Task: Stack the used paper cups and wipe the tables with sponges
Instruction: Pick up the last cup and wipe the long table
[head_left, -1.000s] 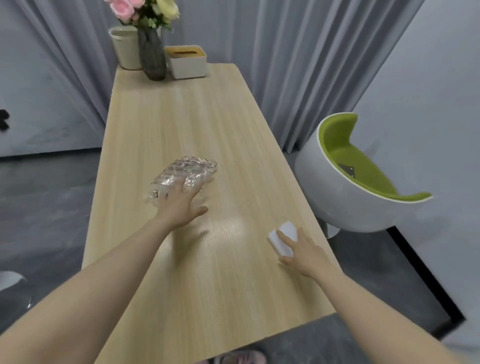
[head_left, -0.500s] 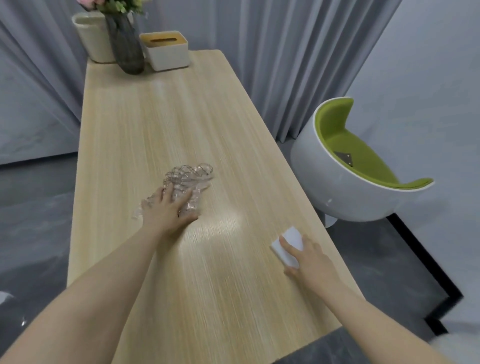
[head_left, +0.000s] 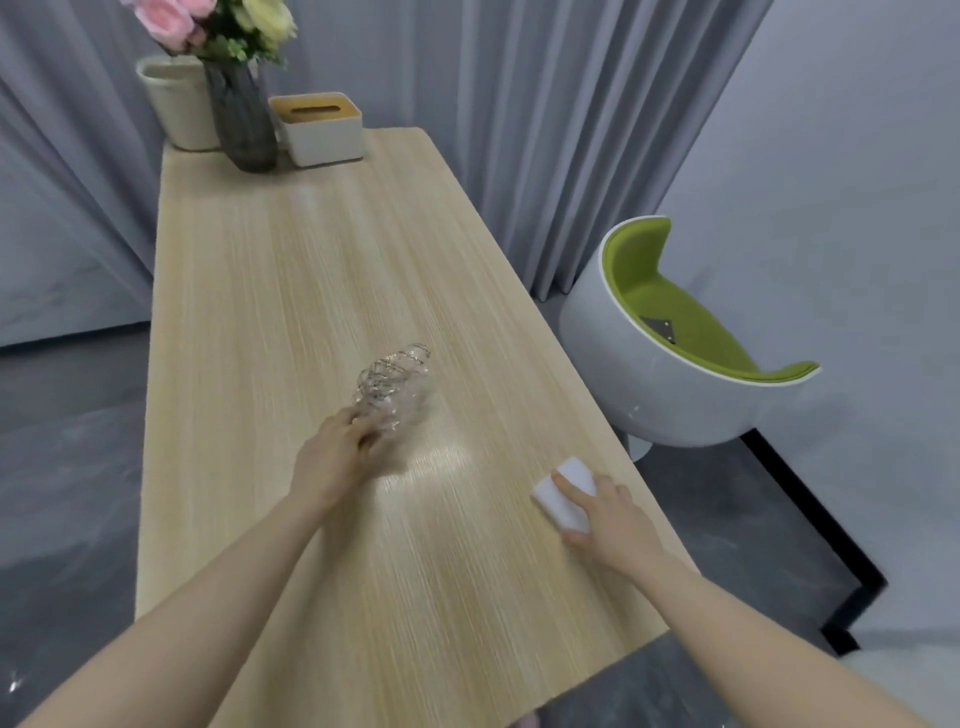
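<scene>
A long light wooden table (head_left: 291, 291) runs away from me. In its middle lies a crumpled clear plastic stack of cups (head_left: 397, 384), blurred by motion. My left hand (head_left: 337, 452) grips its near end with curled fingers. Near the table's right edge sits a white sponge (head_left: 563, 488). My right hand (head_left: 610, 519) rests on it with straight fingers laid over its top.
At the far end of the table stand a white pot (head_left: 179, 101), a dark glass vase of flowers (head_left: 244, 119) and a white tissue box (head_left: 322, 127). A white and green tub chair (head_left: 675, 353) sits close to the table's right side. Grey curtains hang behind.
My left hand has gone from lying flat on the plastic cups to gripping their near end, and the stack has turned more upright. The right hand stays on the sponge.
</scene>
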